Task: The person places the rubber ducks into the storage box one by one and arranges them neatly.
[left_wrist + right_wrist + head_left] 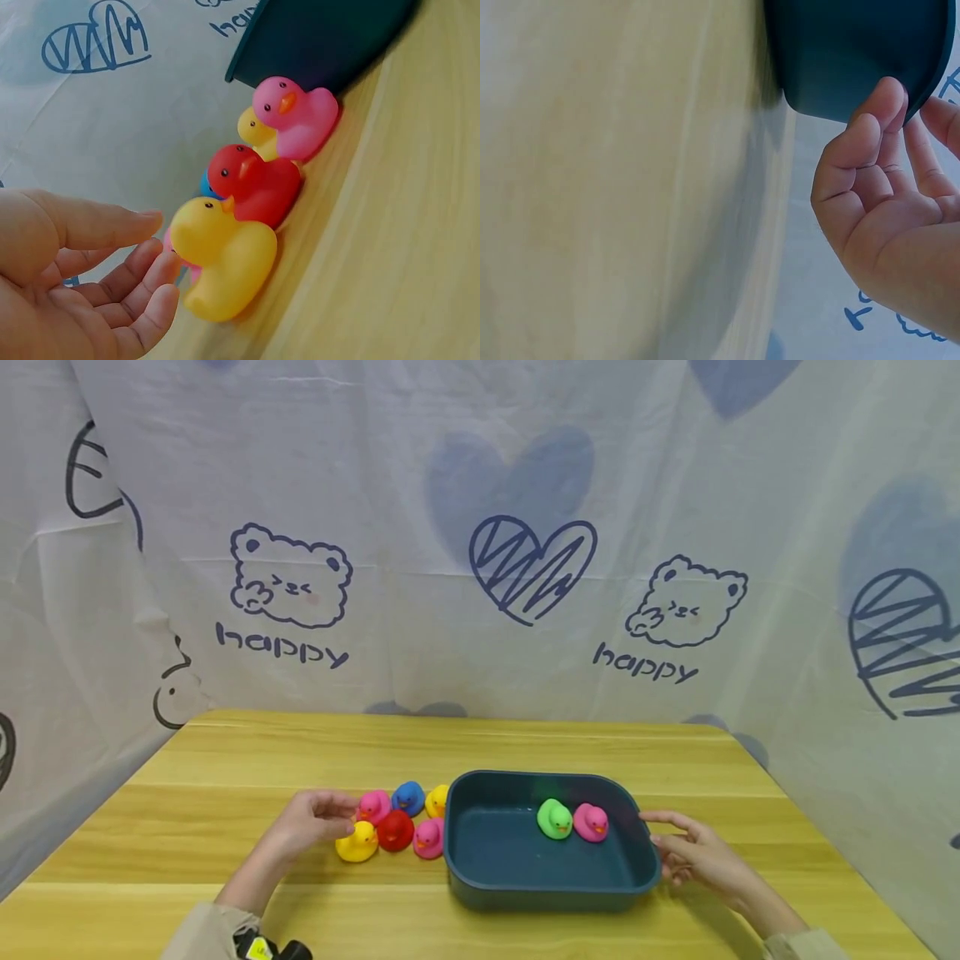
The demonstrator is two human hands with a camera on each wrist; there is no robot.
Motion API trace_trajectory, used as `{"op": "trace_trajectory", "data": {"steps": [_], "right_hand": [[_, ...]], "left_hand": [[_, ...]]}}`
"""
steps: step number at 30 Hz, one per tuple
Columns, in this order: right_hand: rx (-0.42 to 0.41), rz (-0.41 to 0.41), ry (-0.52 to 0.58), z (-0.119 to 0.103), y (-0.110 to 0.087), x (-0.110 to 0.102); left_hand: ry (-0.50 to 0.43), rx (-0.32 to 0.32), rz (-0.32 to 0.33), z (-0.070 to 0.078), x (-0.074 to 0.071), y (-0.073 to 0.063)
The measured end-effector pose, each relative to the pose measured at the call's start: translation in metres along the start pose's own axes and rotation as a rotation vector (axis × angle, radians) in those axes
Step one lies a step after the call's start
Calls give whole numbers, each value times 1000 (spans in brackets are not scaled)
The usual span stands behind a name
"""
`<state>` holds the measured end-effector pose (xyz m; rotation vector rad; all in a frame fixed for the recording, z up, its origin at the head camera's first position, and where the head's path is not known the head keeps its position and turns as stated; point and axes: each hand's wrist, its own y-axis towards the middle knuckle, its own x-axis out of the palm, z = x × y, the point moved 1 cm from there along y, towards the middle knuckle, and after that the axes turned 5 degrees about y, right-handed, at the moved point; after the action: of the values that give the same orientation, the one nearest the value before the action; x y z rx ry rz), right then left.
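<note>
My left hand is beside a group of rubber ducks, its thumb and fingers apart and holding nothing. Its fingertips are right at the front yellow duck and a pink duck, which the yellow one mostly hides in the left wrist view. Next to these sit a red duck, a blue duck, another pink duck and a second yellow duck. Loosely bent fingers of my right hand touch the right end of a dark teal bin. A green duck and a pink duck sit inside it.
Everything stands on a wood-grain table. The bin's left wall is close against the duck group. Behind the table hangs a white cloth printed with hearts and bears. A dark device is strapped at my left wrist.
</note>
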<state>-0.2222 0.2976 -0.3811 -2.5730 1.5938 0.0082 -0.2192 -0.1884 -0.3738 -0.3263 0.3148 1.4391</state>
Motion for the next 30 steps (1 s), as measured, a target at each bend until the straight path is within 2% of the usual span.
{"op": "trace_trajectory", "data": {"steps": [7,14,22,30], "right_hand": [[12,9,5,0,1,0],[12,-5,28,2,1,-1],[11,-4,28,1,1,-1],[12,4,23,1,1,-1]], "left_hand": [[-4,0,-35,-4,0,1],[36,-66,-25,-7,1,3],[103,-67,-27,-6,1,4],[124,-43,-31,-6,4,3]]}}
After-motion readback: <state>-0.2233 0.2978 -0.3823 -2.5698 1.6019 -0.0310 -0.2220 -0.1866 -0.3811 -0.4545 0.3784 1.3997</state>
